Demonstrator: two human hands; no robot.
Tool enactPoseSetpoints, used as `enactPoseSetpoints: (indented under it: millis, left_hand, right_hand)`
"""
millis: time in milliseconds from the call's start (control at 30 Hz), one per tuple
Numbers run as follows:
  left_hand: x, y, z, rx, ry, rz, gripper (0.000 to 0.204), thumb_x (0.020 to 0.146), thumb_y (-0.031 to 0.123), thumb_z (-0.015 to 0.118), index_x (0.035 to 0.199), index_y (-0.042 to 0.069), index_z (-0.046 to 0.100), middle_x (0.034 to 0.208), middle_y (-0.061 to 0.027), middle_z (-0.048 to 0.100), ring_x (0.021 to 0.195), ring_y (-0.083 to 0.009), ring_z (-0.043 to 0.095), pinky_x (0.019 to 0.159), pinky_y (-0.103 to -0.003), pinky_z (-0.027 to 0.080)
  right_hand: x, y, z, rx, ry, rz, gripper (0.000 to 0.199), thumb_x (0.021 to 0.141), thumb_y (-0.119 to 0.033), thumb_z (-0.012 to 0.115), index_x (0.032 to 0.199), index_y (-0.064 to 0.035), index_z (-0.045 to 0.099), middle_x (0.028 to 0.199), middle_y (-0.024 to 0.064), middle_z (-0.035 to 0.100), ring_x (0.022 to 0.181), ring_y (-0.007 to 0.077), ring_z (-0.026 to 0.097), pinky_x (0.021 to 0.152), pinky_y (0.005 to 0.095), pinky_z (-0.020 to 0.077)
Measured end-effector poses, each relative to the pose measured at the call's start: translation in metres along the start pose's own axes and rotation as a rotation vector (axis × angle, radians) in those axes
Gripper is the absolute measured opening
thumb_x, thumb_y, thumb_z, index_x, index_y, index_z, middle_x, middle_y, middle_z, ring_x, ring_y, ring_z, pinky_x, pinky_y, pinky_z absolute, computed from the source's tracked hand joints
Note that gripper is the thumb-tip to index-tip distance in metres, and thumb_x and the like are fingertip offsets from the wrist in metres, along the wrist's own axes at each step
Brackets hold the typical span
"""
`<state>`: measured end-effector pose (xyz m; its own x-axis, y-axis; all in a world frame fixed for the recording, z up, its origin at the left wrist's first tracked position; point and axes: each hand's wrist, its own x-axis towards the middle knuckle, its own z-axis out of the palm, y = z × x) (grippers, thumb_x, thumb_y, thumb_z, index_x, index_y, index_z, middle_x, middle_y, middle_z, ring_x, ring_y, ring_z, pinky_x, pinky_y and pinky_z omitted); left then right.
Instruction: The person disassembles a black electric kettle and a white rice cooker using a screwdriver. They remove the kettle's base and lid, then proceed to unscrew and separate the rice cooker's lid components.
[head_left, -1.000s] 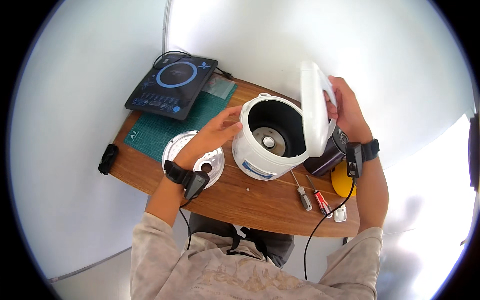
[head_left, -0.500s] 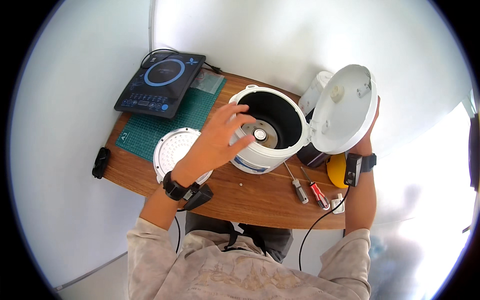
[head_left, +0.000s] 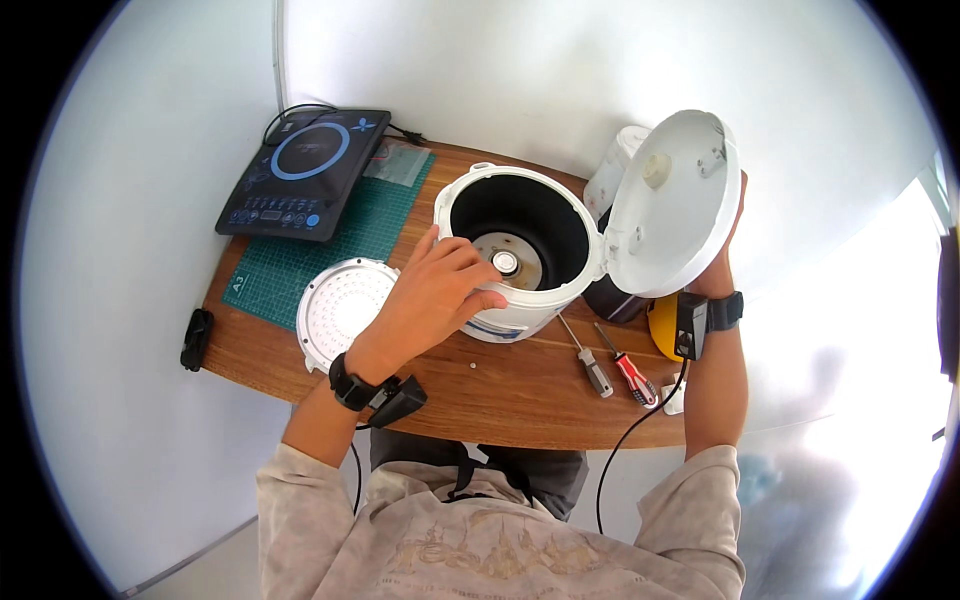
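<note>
A white rice cooker (head_left: 512,322) stands near the middle of the table without an inner pot, its dark inside and central metal sensor (head_left: 505,262) exposed. My left hand (head_left: 425,295) rests on its near-left rim, fingers bent over the edge and thumb outside. Hinged open to the right is the rice cooker's lid (head_left: 680,215). From behind, my right hand (head_left: 722,265) holds that lid by its right edge; most of its fingers are hidden. Beside my left forearm lies a round white perforated plate (head_left: 345,310), partly covered.
A black induction cooktop (head_left: 310,165) sits on a green cutting mat (head_left: 265,275) at the left. Two screwdrivers, one grey-handled (head_left: 595,375) and one red-handled (head_left: 636,380), lie at front right. A yellow round object (head_left: 663,325) and a white canister (head_left: 612,170) stand by the lid.
My left hand has come down from above the opening onto the near-left rim, its fingers drawing closer together. My right hand still holds the lid. The whole view has shifted slightly.
</note>
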<state>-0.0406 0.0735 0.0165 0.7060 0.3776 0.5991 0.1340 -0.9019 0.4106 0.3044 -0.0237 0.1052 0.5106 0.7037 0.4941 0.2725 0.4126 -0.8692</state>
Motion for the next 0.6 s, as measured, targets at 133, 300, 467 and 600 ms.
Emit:
enactPoseSetpoints:
  millis: [133,300,467,600]
  left_hand:
    - [0.0,-0.001,0.0,-0.009,-0.031,-0.017,0.021,0.086,0.025,0.075,0.099,0.009,0.07,0.098,-0.0058,0.063,0.108,-0.0277,0.057,0.115,-0.053,0.031]
    - [0.002,-0.004,-0.006,-0.037,-0.091,-0.035,0.02,0.087,0.022,0.073,0.102,0.008,0.07,0.105,-0.0069,0.065,0.123,-0.0319,0.054,0.12,-0.055,0.026]
    - [0.002,-0.006,-0.009,-0.06,-0.147,-0.075,0.02,0.089,0.021,0.072,0.105,0.009,0.069,0.109,-0.0073,0.065,0.132,-0.0325,0.05,0.122,-0.057,0.023]
    - [0.002,-0.007,-0.011,-0.06,-0.164,-0.082,0.019,0.091,0.021,0.07,0.105,0.009,0.069,0.109,-0.007,0.066,0.134,-0.0319,0.048,0.122,-0.057,0.022]
  right_hand:
    - [-0.011,0.005,-0.006,0.029,0.014,0.055,0.033,0.099,-0.016,0.063,0.128,-0.0073,0.047,0.117,0.0066,0.059,0.105,0.0148,0.064,0.081,0.0299,0.0589]
    - [-0.022,0.008,-0.011,0.053,0.036,0.077,0.033,0.099,-0.015,0.063,0.128,-0.007,0.047,0.117,0.0066,0.06,0.106,0.0148,0.064,0.081,0.03,0.0586]
    - [-0.037,0.007,-0.018,0.061,0.067,0.086,0.033,0.099,-0.015,0.063,0.128,-0.0067,0.048,0.118,0.0067,0.06,0.106,0.0148,0.063,0.082,0.0302,0.0582]
    - [-0.045,0.008,-0.019,0.074,0.08,0.094,0.033,0.099,-0.015,0.063,0.128,-0.0065,0.048,0.118,0.0067,0.06,0.107,0.0148,0.063,0.083,0.0303,0.0579]
